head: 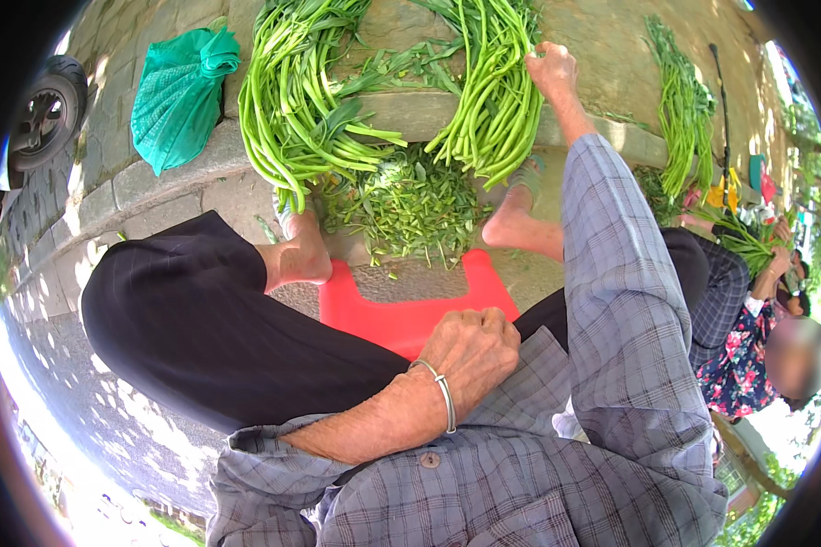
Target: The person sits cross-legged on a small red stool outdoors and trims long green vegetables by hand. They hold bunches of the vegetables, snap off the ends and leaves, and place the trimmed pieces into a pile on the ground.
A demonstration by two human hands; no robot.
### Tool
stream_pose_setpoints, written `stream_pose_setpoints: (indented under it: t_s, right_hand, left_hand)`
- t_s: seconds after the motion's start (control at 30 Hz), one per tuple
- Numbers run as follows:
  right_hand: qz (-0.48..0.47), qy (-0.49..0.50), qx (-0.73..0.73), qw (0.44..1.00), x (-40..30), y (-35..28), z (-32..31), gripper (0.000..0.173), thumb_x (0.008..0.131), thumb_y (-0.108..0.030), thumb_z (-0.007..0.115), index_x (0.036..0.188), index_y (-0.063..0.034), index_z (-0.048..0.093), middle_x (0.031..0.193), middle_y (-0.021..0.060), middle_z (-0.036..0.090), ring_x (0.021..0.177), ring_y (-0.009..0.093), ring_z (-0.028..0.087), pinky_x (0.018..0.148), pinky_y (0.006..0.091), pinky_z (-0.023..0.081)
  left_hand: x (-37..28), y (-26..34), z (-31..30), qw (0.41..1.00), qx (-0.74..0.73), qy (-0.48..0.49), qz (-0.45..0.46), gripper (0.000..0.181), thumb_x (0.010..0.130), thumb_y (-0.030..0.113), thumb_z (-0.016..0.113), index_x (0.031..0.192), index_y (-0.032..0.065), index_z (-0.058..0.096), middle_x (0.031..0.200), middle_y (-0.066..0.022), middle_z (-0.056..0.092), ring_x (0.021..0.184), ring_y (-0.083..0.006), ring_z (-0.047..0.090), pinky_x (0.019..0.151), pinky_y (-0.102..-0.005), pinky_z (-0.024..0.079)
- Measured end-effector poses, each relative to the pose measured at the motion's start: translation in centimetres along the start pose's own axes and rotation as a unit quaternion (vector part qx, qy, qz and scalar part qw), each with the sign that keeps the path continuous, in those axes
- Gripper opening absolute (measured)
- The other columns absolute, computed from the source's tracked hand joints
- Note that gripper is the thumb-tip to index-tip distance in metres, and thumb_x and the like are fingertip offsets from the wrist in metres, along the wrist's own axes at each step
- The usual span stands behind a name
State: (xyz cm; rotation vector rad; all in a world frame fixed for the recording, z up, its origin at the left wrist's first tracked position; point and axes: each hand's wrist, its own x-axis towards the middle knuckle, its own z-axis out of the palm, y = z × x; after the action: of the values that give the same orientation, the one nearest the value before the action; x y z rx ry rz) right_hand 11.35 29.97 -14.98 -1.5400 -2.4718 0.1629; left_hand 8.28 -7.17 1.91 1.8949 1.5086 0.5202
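My right hand (554,72) reaches out to the outer edge of a bunch of long green leafy stems (496,102), its fingers curled against the stems. A second bunch of leafy stems (274,96) lies to the left, its pale cut ends pointing towards me. Between my bare feet is a heap of short chopped stems and leaves (417,205). My left hand (475,349), with a metal bangle on the wrist, rests over my lap with curled fingers; its palm is hidden. Beneath it shows part of a red plastic stool (383,321).
A knotted green bag (178,102) lies on the kerb paving at left, near a vehicle wheel (48,113). Another stem bunch (684,116) and a dark stick (723,116) lie at right. There a seated person in a floral top (742,362) holds green stems (749,246).
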Motion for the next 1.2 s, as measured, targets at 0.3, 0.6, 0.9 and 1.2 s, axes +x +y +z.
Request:
stream_pose_setpoints:
  t_s: [0.3,0.6,0.9,1.2]
  right_hand:
    - [0.074,-0.054,-0.074,0.993,1.6,-0.2,1.7,0.033,0.071,-0.033,0.058,0.088,-0.0063,0.067,0.089,0.0199,0.064,0.088,0.036,0.061,0.078,0.0426,0.048]
    - [0.104,0.001,0.027,0.994,0.4,-0.3,1.6,0.032,0.071,-0.027,0.059,0.088,-0.0020,0.066,0.089,0.0198,0.065,0.085,0.035,0.062,0.076,0.0412,0.049]
    - [-0.002,-0.043,0.260,0.965,-3.7,-6.3,2.4,0.023,0.077,-0.022,0.054,0.083,-0.0056,0.069,0.069,0.0114,0.066,0.060,0.019,0.064,0.059,0.0295,0.051]
    - [-0.177,-0.360,0.388,0.830,-12.3,-20.9,4.0,0.023,0.081,-0.015,0.051,0.089,0.0029,0.063,0.070,0.0103,0.062,0.054,0.012,0.058,0.052,0.0247,0.050]
  left_hand:
    - [0.2,-0.2,-0.4,1.000,-0.014,-0.004,-0.015,0.013,0.064,0.007,0.058,0.075,-0.0006,0.056,0.068,-0.0081,0.051,0.059,-0.0187,0.054,0.049,-0.0293,0.045]
    - [-0.1,0.0,-0.4,1.000,-0.021,0.006,-0.013,0.016,0.065,0.008,0.058,0.078,-0.0014,0.057,0.071,-0.0086,0.051,0.062,-0.0185,0.055,0.050,-0.0298,0.045]
    - [-0.5,0.3,-0.3,1.000,-0.001,0.007,-0.010,0.017,0.065,0.010,0.058,0.078,-0.0011,0.057,0.070,-0.0077,0.052,0.063,-0.0183,0.056,0.052,-0.0287,0.045]
    - [-1.6,2.0,0.1,0.998,-0.049,-0.036,-0.012,0.010,0.068,0.012,0.057,0.069,0.0025,0.060,0.065,-0.0082,0.056,0.059,-0.0181,0.058,0.045,-0.0293,0.042]
